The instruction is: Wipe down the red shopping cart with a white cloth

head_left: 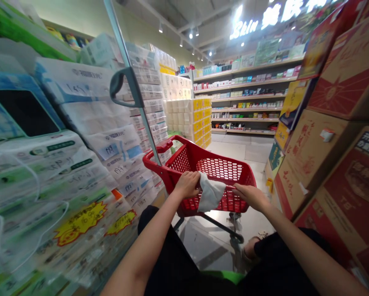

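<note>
A red plastic shopping cart (230, 160) with perforated basket walls stands sideways in front of me. My left hand (188, 185) is closed on a white cloth (211, 191) at the near rim of the basket. The cloth drapes over that rim and hangs down the outer side. Farther right along the same rim rests my right hand (249, 195), its fingers curled over the edge and apart from the cloth. Part of those fingers is hidden. A metal pole with a grey loop handle (128, 88) rises at the cart's left end.
Tall stacks of packaged tissue paper (110, 144) line the left side, with a dark-screened device (25, 112) and a white cable on them. Cardboard boxes (314, 144) are piled on the right. Stocked shelves (242, 98) stand at the back. A green seat edge (224, 276) shows beneath me.
</note>
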{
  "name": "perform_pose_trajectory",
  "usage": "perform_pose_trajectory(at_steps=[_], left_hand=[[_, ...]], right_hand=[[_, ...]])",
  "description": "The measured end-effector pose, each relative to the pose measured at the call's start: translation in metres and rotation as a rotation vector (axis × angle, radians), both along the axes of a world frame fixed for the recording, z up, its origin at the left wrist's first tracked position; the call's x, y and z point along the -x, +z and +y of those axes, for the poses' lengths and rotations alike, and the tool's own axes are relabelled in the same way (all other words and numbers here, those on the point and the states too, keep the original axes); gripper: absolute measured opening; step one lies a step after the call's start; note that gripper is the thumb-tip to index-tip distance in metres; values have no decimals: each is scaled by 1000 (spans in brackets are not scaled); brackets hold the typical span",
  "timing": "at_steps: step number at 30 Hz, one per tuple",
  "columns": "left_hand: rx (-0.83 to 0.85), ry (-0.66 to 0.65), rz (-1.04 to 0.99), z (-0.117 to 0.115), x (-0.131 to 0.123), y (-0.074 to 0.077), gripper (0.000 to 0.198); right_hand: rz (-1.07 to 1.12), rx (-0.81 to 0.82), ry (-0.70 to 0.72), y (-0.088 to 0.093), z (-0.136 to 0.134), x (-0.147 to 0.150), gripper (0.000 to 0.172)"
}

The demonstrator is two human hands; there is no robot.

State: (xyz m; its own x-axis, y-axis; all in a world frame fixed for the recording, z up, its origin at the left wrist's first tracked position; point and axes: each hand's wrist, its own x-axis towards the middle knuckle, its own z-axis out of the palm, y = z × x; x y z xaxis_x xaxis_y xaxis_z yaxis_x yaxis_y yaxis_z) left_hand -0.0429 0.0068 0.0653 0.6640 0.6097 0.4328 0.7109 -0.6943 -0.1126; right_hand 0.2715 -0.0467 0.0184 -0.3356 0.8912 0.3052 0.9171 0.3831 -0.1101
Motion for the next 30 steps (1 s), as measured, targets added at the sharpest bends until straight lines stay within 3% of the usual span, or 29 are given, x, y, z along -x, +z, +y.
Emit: perform_pose_trajectory(at_steps=[5,9,12,20,24,30], left_hand=[[-48,2,-265,-8,-5,7,30],[-82,-50,-88,-16,-28,-11,23],[-89,-7,13,-19,-47,-27,24],[-137,-42,25,-35,-85,-44,30],[-125,-115,77,-31,-71,-43,30],[-98,-62,87,-10,-7,-34,32]], right_hand=[[4,-22,-138,-8,-2,24,30],[-5,-3,-139,-7,-10,45,25],[19,-7,-89,-6,-19,58,20],[136,12,-84,-1,-27,72,61],[82,62,-101,1,-28,75,73],[37,38,-101,-4,-30,80,66]])
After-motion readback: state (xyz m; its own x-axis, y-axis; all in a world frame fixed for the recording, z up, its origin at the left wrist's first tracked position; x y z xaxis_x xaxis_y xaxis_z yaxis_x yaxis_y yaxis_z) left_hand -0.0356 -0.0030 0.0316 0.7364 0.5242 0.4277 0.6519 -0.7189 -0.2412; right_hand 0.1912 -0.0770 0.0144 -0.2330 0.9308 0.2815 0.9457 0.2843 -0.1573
